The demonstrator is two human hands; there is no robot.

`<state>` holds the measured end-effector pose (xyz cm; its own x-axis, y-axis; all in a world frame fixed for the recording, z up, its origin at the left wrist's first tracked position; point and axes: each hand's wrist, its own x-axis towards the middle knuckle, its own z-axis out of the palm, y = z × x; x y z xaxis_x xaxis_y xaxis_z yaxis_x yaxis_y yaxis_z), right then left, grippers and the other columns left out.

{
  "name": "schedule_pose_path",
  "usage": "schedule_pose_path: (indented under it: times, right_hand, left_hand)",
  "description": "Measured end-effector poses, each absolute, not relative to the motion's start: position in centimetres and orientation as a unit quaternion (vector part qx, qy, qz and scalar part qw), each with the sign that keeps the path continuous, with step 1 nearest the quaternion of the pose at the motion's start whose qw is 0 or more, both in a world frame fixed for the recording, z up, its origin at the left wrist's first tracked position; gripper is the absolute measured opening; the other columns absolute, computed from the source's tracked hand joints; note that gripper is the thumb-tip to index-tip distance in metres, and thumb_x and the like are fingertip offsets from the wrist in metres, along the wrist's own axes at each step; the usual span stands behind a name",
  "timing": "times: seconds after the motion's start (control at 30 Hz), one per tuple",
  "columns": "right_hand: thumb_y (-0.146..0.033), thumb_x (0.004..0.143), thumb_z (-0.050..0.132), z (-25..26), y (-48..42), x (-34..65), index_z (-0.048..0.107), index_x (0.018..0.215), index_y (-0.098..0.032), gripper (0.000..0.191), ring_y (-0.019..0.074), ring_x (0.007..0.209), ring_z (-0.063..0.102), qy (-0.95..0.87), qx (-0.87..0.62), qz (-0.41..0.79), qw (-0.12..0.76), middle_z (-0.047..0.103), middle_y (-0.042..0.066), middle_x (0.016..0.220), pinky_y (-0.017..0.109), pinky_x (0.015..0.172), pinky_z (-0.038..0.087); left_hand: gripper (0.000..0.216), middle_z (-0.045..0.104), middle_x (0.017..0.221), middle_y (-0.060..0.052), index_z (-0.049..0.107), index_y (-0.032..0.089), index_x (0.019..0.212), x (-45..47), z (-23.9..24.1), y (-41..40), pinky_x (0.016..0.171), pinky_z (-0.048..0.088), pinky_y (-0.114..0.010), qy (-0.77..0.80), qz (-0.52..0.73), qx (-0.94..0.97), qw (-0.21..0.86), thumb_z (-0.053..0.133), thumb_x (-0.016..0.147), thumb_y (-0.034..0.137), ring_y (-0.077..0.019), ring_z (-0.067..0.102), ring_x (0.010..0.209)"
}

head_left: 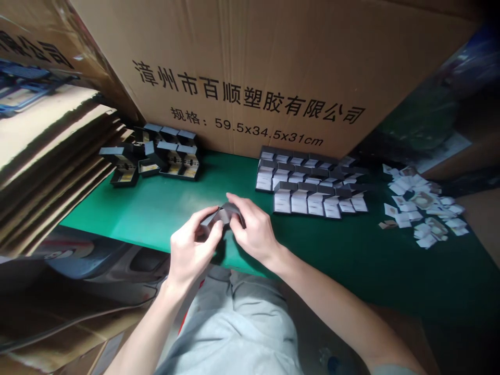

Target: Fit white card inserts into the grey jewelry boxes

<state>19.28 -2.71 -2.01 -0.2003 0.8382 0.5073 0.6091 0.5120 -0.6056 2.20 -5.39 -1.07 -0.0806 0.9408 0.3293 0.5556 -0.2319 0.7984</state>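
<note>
Between my two hands, above the green tabletop (164, 213), is a small dark jewelry box (222, 214) with its lid raised. My left hand (195, 242) grips its left side, the thumb at the front and the fingers behind. My right hand (253, 229) closes on the right side, fingers bent around the lid and edge. The inside of the box is mostly covered by my fingers. To the right stand rows of open dark boxes with white inserts (299, 202). On the left are several open boxes with pale, yellowish interiors (179, 167).
A large printed cardboard carton (250, 67) stands along the back of the table. Stacked cardboard sheets (58, 172) rise at the left. Small white folded inserts (422, 203) lie heaped at the far right.
</note>
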Motion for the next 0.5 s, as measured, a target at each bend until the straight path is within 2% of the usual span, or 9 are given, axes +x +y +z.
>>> schedule_pose_path:
  times: [0.1, 0.17, 0.27, 0.37, 0.43, 0.5]
  right_hand:
    - [-0.018, 0.104, 0.047, -2.0, -2.5, 19.4, 0.060, 0.144, -0.023, 0.042, 0.0178, 0.124, 0.069, -0.737, -0.474, 0.144, 0.460, 0.071, 0.008, 0.134, 0.033, 0.111, 0.057]
    - [-0.021, 0.105, 0.049, -2.0, -2.2, 19.5, 0.062, 0.140, -0.022, 0.038, 0.0172, 0.121, 0.070, -0.735, -0.461, 0.149, 0.474, 0.072, 0.009, 0.131, 0.031, 0.108, 0.059]
    - [-0.024, 0.103, 0.052, -1.5, -1.8, 19.7, 0.061, 0.141, -0.020, 0.039, 0.0181, 0.124, 0.069, -0.744, -0.438, 0.146, 0.484, 0.070, 0.012, 0.135, 0.032, 0.108, 0.059]
    - [-0.025, 0.101, 0.053, 0.4, -2.6, 20.1, 0.062, 0.141, -0.019, 0.041, 0.0214, 0.133, 0.065, -0.736, -0.446, 0.103, 0.499, 0.067, 0.014, 0.141, 0.038, 0.112, 0.059]
    - [-0.018, 0.101, 0.049, 2.6, -4.4, 20.4, 0.069, 0.131, -0.021, 0.036, 0.0218, 0.129, 0.068, -0.723, -0.442, 0.077, 0.526, 0.072, 0.012, 0.133, 0.041, 0.111, 0.060]
    - [-0.010, 0.099, 0.043, 5.0, -7.3, 20.8, 0.075, 0.117, -0.027, 0.040, 0.0201, 0.113, 0.074, -0.741, -0.398, 0.083, 0.535, 0.079, 0.005, 0.113, 0.040, 0.102, 0.065]
  left_hand:
    - [0.044, 0.074, 0.133, -0.013, 0.072, 0.020, 0.125, 1.3, -0.7, -4.8, 0.079, 0.065, -0.031, 0.536, 0.451, 0.615, 0.361, 0.075, 0.091, 0.047, -0.0246, 0.077, 0.102]
    - [0.050, 0.072, 0.136, -0.016, 0.070, 0.019, 0.125, 0.6, -0.8, -4.3, 0.082, 0.066, -0.034, 0.508, 0.448, 0.594, 0.434, 0.078, 0.087, 0.050, -0.0283, 0.075, 0.110]
    - [0.054, 0.074, 0.127, -0.015, 0.066, 0.018, 0.123, 0.1, -1.0, -3.6, 0.084, 0.066, -0.036, 0.498, 0.454, 0.563, 0.478, 0.083, 0.081, 0.047, -0.0279, 0.075, 0.109]
    - [0.058, 0.073, 0.126, -0.013, 0.063, 0.019, 0.123, 0.1, -1.1, -3.3, 0.087, 0.065, -0.036, 0.501, 0.466, 0.542, 0.487, 0.086, 0.077, 0.045, -0.0267, 0.075, 0.108]
    - [0.060, 0.073, 0.126, -0.013, 0.063, 0.019, 0.123, 0.3, -0.9, -3.3, 0.087, 0.064, -0.036, 0.505, 0.470, 0.534, 0.489, 0.088, 0.075, 0.046, -0.0267, 0.075, 0.107]
    - [0.063, 0.072, 0.127, -0.014, 0.063, 0.019, 0.121, 0.3, -0.8, -3.2, 0.086, 0.064, -0.035, 0.507, 0.473, 0.528, 0.491, 0.090, 0.071, 0.046, -0.0269, 0.075, 0.106]
